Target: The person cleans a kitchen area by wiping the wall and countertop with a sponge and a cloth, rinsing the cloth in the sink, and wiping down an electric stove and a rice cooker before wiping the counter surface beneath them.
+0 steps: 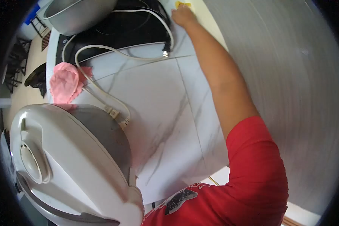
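Observation:
My right hand [184, 16] reaches far forward along the counter beside the wall, at the top of the view. Its fingers are closed on a small yellow cloth [183, 4], pressed down near the wall; part of the cloth is under the fingers. Left of this hand lies a black cooktop [139, 32] with a large metal pot [79, 15] on it. A white cord [113, 48] loops over the cooktop's edge, its dark connector [166, 49] resting on the tiles below my hand. My left hand is out of view.
A white and grey rice cooker [71, 143] fills the lower left, its plug [115, 113] on the marbled tile counter [158, 98]. A pink cloth [66, 83] lies at the counter's left edge. A brushed grey surface [290, 75] borders the right side.

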A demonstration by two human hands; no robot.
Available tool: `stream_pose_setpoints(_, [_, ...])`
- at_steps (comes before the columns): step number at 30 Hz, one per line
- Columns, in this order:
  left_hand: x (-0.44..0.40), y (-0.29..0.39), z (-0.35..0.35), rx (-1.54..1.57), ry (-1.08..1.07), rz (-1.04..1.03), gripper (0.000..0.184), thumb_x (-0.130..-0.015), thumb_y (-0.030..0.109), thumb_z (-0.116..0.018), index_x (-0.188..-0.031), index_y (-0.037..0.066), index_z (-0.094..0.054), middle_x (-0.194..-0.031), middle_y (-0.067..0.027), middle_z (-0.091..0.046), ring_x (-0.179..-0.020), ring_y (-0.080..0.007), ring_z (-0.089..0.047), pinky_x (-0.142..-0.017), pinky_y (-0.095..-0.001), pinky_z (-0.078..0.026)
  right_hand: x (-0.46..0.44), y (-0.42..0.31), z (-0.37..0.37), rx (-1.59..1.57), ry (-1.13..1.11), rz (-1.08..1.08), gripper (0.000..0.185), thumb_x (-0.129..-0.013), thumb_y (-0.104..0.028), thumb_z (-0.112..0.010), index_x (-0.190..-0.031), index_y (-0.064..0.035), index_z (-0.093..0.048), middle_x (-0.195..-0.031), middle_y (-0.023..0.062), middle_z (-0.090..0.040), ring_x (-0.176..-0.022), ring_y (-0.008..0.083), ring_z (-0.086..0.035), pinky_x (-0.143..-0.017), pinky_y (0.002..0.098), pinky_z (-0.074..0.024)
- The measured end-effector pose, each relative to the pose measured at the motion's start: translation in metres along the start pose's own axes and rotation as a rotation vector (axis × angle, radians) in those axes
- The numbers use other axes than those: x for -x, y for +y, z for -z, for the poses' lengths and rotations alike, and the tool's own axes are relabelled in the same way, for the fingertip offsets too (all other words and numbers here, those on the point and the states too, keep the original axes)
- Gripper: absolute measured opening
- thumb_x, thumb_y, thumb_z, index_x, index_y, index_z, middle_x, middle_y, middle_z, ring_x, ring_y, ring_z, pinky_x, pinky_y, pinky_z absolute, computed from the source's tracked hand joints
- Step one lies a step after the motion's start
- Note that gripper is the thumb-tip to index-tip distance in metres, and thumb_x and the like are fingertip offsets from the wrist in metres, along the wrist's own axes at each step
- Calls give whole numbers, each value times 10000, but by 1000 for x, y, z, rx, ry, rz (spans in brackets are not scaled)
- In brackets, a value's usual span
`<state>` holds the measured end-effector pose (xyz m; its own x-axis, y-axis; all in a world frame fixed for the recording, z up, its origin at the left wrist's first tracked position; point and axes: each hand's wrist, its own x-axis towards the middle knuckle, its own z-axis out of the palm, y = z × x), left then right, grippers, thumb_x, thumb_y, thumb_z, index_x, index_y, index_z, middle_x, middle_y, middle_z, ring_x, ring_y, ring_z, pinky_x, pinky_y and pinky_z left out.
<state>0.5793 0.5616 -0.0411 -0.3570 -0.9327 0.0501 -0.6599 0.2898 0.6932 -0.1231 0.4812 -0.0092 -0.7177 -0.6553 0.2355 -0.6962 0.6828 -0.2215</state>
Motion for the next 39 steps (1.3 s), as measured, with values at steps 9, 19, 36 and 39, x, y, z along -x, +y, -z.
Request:
stream_pose_setpoints(9, [8, -2, -1, 60, 34, -11, 218, -872, 169, -488, -838, -26, -579, -746, -93, -552, -641, -172, -498, -597, -323, -411, 114, 7, 22, -58, 152, 31, 313, -862, -194, -486, -1074, 36, -497, -1025, 227, -517, -983, 366, -509, -836, 447, -419])
stream_pose_setpoints(19, [8, -18, 17, 147, 34, -37, 204, -861, 154, -490, -843, -27, -582, -742, -93, -551, -641, -174, -497, -594, -324, -411, 434, -34, 134, -177, -107, -23, 352, -857, -44, -490, -1196, 52, -469, -1295, 220, -428, -1204, 356, -417, -1002, 360, -350])
stream_pose_setpoints(36, [-18, -55, 13, 258, 114, -37, 183, -841, 128, -493, -850, -29, -587, -736, -92, -550, -640, -179, -497, -590, -325, -413, 275, -95, 28, -325, 162, 248, 328, -818, -30, -411, -1110, -11, -559, -1193, 194, -528, -1137, 329, -480, -957, 379, -391])
stream_pose_setpoints(39, [-29, -68, 17, 317, 165, -44, 181, -838, 125, -493, -851, -29, -587, -736, -92, -550, -640, -179, -497, -589, -325, -413, 255, -134, 19, -356, 120, 348, 313, -826, -44, -406, -1092, -11, -567, -1142, 187, -560, -1096, 316, -513, -943, 373, -400])
